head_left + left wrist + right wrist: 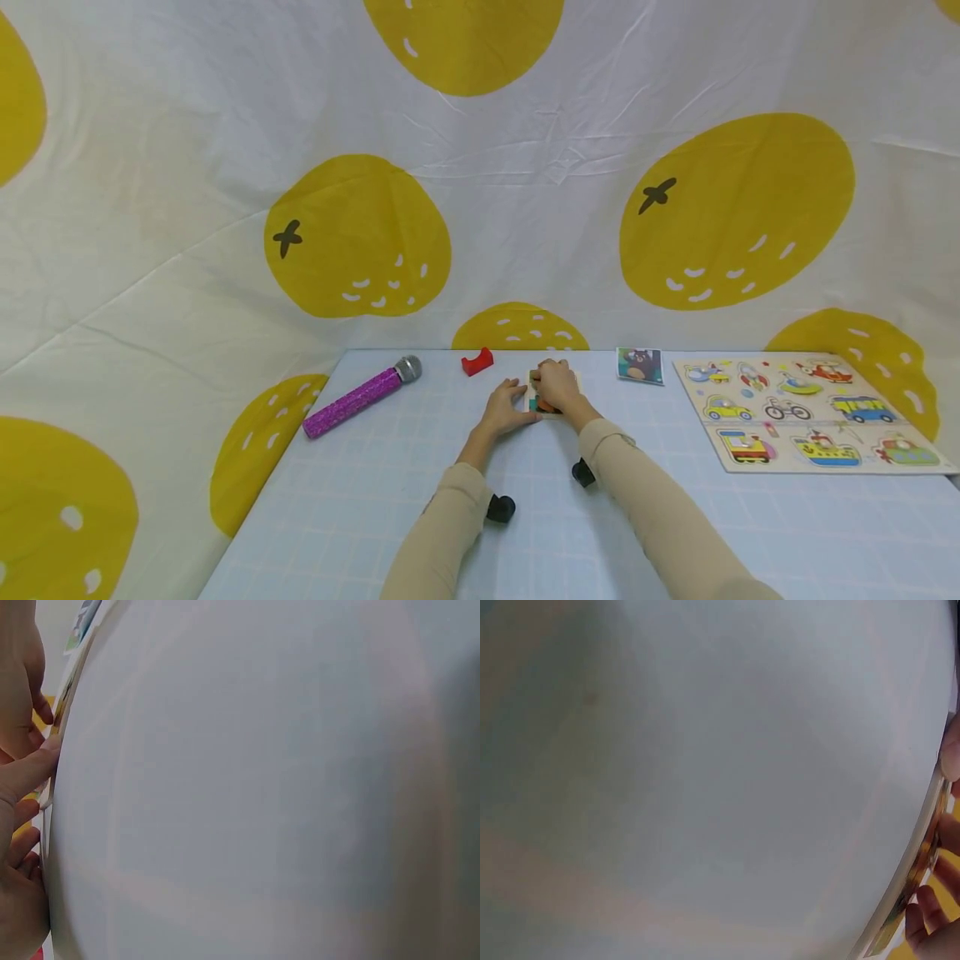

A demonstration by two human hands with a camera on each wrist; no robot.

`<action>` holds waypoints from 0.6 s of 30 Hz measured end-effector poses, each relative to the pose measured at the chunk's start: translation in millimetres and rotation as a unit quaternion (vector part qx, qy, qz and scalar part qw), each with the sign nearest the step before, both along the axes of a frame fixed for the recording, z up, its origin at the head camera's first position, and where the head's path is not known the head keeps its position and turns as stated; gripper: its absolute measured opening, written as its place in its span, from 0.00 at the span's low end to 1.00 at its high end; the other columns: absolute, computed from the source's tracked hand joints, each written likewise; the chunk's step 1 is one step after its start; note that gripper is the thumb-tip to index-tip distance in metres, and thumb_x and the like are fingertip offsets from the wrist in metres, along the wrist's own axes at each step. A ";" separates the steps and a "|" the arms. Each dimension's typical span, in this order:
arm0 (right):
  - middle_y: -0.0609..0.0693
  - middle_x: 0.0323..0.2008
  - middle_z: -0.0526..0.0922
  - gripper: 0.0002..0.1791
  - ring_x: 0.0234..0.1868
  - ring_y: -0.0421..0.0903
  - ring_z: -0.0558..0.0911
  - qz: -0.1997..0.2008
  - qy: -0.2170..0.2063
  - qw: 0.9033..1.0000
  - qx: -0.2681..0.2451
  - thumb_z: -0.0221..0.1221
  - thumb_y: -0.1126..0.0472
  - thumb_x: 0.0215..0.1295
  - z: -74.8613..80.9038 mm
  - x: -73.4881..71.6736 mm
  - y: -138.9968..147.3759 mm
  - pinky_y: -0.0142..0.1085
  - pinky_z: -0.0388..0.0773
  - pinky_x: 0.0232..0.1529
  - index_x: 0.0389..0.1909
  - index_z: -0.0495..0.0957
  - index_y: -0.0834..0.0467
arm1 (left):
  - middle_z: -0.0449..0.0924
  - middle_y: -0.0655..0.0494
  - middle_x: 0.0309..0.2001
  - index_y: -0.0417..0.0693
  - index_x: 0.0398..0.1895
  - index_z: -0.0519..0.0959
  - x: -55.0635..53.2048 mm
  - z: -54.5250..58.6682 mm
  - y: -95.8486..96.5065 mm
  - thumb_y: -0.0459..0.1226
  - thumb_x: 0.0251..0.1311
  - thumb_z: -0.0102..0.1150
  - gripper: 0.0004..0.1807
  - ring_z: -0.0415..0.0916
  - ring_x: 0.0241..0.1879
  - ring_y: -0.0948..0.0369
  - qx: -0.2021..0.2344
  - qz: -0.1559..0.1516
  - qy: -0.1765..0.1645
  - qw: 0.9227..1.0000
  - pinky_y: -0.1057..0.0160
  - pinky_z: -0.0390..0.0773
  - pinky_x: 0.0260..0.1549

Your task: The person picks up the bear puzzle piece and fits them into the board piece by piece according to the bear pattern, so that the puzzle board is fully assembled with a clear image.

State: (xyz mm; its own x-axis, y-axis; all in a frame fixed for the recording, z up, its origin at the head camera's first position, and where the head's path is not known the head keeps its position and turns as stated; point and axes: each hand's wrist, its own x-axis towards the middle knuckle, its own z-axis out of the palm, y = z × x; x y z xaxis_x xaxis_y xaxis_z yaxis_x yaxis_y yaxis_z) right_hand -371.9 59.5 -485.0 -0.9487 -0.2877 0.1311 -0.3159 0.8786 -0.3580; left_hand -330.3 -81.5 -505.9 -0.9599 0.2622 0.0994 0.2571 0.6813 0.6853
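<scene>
A small wooden picture puzzle [532, 403] lies flat on the table, in front of me. My left hand [504, 410] grips its near left corner, thumb along the near edge and fingers at the left side. In the left wrist view the left thumb [34, 766] shows right on that edge. Over the middle of the puzzle, my right hand [557, 382] has its fingers bent down, pinching an orange-brown puzzle piece [547, 407] at the surface. Most of the picture is hidden under this hand. The right wrist view catches fingertips [930, 906] at the puzzle's top face.
A purple glitter microphone [360, 402] lies at the left. Behind the left hand sits a red arched block [477, 361]. A small square bear picture [640, 366] is at the back right, and a large vehicle peg puzzle [802, 423] lies farther right. A fruit-print cloth [525, 208] hangs behind.
</scene>
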 end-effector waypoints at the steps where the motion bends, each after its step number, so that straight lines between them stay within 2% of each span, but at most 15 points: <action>1: 0.59 0.51 0.79 0.06 0.49 0.62 0.73 -0.001 -0.004 1.000 0.005 0.61 0.61 0.62 0.3 0.1 0.6 0.54 0.76 0.46 0.35 0.85 0.57 | 0.64 0.38 0.65 0.32 0.59 0.71 -0.2 0.0 0.0 0.41 0.50 0.69 0.34 0.55 0.68 0.44 0.000 -0.001 0.001 1.000 0.46 0.60 0.64; 4: 0.59 0.53 0.77 0.06 0.51 0.63 0.71 0.009 -0.013 1.000 0.018 0.59 0.60 0.64 1.4 0.7 2.5 0.55 0.75 0.47 0.34 0.84 0.56 | 0.64 0.38 0.65 0.32 0.59 0.71 -0.1 0.3 0.0 0.42 0.50 0.69 0.34 0.55 0.68 0.44 0.002 -0.001 0.001 1.000 0.45 0.60 0.64; 10: 0.59 0.56 0.71 0.16 0.56 0.63 0.67 0.005 -0.039 0.999 -0.002 0.58 0.59 0.65 2.0 3.9 5.7 0.57 0.70 0.52 0.52 0.80 0.58 | 0.64 0.38 0.65 0.32 0.59 0.72 0.5 0.7 0.1 0.41 0.50 0.70 0.34 0.55 0.68 0.43 0.000 0.001 0.004 1.000 0.45 0.60 0.64; 18: 0.58 0.52 0.75 0.15 0.51 0.61 0.71 0.018 -0.027 0.999 -0.018 0.60 0.61 0.63 2.0 7.9 7.9 0.56 0.72 0.50 0.50 0.81 0.60 | 0.65 0.38 0.65 0.32 0.59 0.72 0.5 -0.7 0.1 0.41 0.49 0.70 0.35 0.55 0.68 0.43 0.003 0.002 0.004 1.000 0.45 0.59 0.64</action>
State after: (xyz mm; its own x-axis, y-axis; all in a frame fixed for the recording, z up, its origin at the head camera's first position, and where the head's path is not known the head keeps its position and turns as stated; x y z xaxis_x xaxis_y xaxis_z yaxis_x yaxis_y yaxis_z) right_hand -364.0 67.4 -483.0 -0.9440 -0.3174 0.0902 -0.3259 0.8539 -0.4058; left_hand -329.8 -81.5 -506.6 -0.9601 0.2578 0.1086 0.2598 0.6776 0.6880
